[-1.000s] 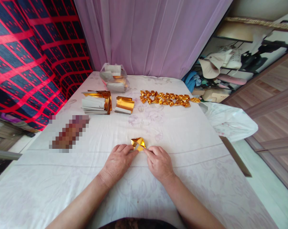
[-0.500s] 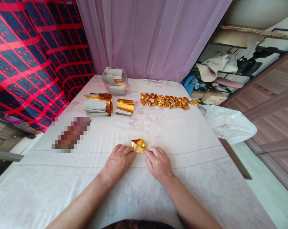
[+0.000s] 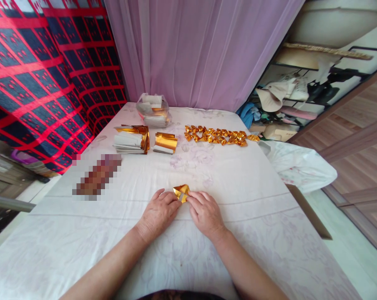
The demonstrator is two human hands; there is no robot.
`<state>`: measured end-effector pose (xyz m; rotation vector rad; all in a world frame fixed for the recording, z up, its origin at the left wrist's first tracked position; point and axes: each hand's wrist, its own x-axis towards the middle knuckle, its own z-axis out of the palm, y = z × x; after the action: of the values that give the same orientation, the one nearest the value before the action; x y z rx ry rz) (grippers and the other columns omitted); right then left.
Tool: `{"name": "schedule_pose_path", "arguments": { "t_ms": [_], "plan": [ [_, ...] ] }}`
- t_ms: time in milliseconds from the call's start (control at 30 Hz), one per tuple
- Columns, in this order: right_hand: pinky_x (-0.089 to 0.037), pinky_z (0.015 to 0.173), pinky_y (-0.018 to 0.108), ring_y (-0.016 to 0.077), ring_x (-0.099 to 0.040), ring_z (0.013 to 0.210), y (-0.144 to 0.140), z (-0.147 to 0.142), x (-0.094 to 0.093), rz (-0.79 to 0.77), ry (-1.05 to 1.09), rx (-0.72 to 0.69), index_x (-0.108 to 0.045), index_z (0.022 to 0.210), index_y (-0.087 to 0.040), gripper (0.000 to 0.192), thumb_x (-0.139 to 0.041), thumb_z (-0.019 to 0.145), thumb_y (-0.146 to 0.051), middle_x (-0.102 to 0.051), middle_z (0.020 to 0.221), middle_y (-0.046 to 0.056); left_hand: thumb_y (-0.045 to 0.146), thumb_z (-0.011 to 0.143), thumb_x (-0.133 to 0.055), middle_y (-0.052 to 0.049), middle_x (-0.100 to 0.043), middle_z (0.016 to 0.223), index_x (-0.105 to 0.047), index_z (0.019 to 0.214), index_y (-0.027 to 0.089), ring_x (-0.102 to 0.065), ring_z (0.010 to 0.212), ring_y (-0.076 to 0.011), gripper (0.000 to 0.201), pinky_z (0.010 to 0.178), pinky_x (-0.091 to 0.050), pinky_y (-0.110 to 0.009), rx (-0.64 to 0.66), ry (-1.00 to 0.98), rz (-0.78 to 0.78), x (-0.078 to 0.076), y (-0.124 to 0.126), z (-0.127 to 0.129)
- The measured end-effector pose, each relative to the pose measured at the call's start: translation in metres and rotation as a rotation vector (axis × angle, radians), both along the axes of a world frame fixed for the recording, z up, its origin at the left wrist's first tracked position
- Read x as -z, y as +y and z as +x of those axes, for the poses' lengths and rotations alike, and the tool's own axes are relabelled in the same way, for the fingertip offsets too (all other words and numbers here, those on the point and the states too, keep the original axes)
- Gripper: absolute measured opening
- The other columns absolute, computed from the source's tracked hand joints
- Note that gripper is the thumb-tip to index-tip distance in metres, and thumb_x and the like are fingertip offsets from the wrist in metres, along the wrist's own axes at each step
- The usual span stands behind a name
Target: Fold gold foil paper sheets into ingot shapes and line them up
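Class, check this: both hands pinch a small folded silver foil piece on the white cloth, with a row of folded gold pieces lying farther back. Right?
Not quite. The small folded foil piece between the left hand and right hand is gold, not silver, as the head view shows. The row of folded gold pieces does lie farther back on the white cloth.

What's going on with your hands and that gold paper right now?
Left hand and right hand both pinching the folded gold paper on the white cloth. Nothing between them.

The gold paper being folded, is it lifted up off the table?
No, the gold paper lies on the white cloth, pressed down by the left hand and right hand.
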<state>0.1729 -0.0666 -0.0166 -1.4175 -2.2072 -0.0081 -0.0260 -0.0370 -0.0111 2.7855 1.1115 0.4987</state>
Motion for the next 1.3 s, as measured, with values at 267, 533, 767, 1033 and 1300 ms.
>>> {"name": "schedule_pose_path", "arguments": {
  "t_ms": [267, 533, 767, 1033, 1300],
  "plan": [
    [-0.047, 0.09, 0.038, 0.0223, -0.058, 0.1, 0.001, 0.002, 0.002, -0.007, 0.017, 0.01, -0.068, 0.106, -0.021, 0.028, -0.054, 0.084, -0.009, -0.069, 0.112, 0.005, 0.016, 0.086, -0.059, -0.008, -0.064, 0.116, -0.062, 0.109, 0.02, -0.06, 0.106, -0.0244, 0.023, 0.095, -0.047, -0.044, -0.012, -0.104, 0.043, -0.005, 0.015, -0.01],
    [-0.047, 0.089, 0.037, 0.0212, -0.058, 0.1, 0.001, 0.001, 0.001, -0.002, 0.031, 0.015, -0.068, 0.105, -0.023, 0.03, -0.054, 0.083, -0.008, -0.069, 0.111, 0.005, 0.014, 0.084, -0.057, -0.009, -0.066, 0.121, -0.051, 0.122, 0.02, -0.061, 0.112, -0.0232, 0.039, 0.1, -0.044, -0.047, 0.026, -0.138, -0.008, -0.003, 0.03, -0.015],
    [-0.049, 0.088, 0.039, 0.0219, -0.059, 0.099, 0.001, 0.001, 0.001, -0.006, 0.043, 0.019, -0.068, 0.105, -0.023, 0.03, -0.053, 0.083, -0.009, -0.069, 0.111, 0.005, 0.019, 0.088, -0.056, -0.007, -0.067, 0.123, -0.063, 0.102, 0.022, -0.06, 0.115, -0.0229, 0.015, 0.101, -0.043, -0.046, 0.026, -0.118, -0.054, -0.004, 0.033, -0.014],
    [-0.049, 0.088, 0.038, 0.0224, -0.058, 0.099, 0.002, 0.001, 0.001, -0.029, 0.049, 0.015, -0.068, 0.104, -0.021, 0.028, -0.055, 0.083, -0.008, -0.068, 0.111, 0.005, 0.022, 0.091, -0.056, -0.003, -0.066, 0.127, -0.066, 0.108, 0.024, -0.056, 0.121, -0.0239, 0.021, 0.106, -0.037, -0.049, 0.023, -0.033, -0.1, -0.007, 0.034, -0.012],
    [-0.048, 0.092, 0.038, 0.0212, -0.058, 0.102, 0.004, 0.001, 0.001, -0.052, 0.121, 0.044, -0.069, 0.103, -0.023, 0.024, -0.054, 0.086, -0.013, -0.068, 0.112, 0.005, 0.024, 0.093, -0.055, -0.003, -0.071, 0.111, -0.068, 0.104, 0.024, -0.063, 0.106, -0.0185, 0.017, 0.107, -0.034, -0.045, 0.076, -0.083, -0.044, -0.005, 0.031, -0.013]
  ]
}}
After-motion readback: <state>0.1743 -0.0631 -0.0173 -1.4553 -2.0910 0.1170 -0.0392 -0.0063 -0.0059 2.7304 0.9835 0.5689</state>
